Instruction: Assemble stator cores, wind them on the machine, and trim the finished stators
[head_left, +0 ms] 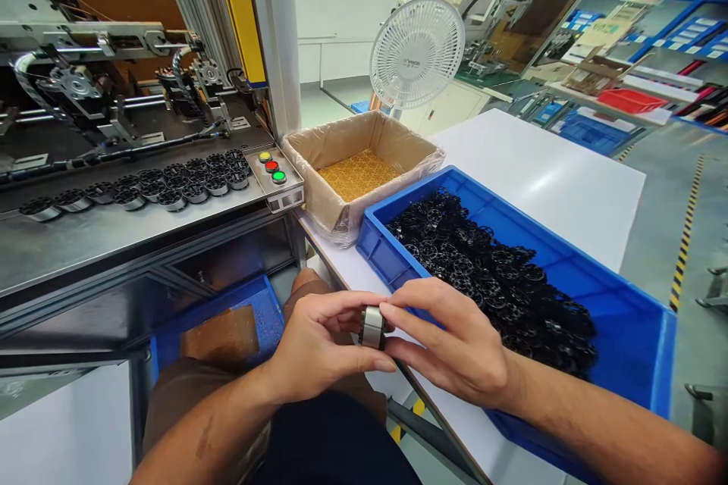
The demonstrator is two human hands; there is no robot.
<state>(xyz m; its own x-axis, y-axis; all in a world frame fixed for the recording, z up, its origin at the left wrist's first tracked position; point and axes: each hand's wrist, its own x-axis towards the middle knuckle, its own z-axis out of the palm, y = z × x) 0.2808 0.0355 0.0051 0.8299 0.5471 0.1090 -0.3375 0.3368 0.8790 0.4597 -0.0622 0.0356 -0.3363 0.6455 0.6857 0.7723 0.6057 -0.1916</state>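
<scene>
A small round metal part point(373, 326) with a silver rim is held between both my hands, low in the middle of the view. My left hand point(318, 345) pinches it from the left with thumb and fingers closed round it. My right hand point(449, 337) pinches it from the right, fingertips on its rim. Just behind my right hand stands a blue bin point(619, 303) heaped with black ring-shaped plastic parts point(489, 273).
A plastic-lined cardboard box point(364, 138) holds yellow parts. On the left a steel machine bench point(114, 231) carries rows of finished round parts point(171, 186) and a three-button panel point(271, 166). A white fan point(417, 53) stands behind. A second blue bin point(227, 326) sits under the bench.
</scene>
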